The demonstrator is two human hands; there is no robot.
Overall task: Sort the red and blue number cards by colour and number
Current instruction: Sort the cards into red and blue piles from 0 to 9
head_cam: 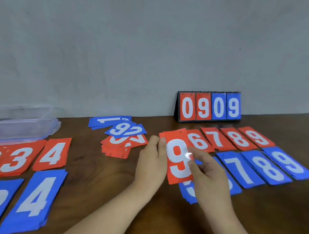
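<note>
Left grip (151, 162) and right grip (210, 178) hold glossy rectangular red card (177, 161).

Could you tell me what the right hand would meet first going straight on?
The red 9 card, held by the left hand; fingertips of the right hand seem to touch it.

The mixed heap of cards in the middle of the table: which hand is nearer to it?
Left. The left hand is just right of the heap, holding the red 9 card; the right hand is further right, at that card's other edge.
</note>
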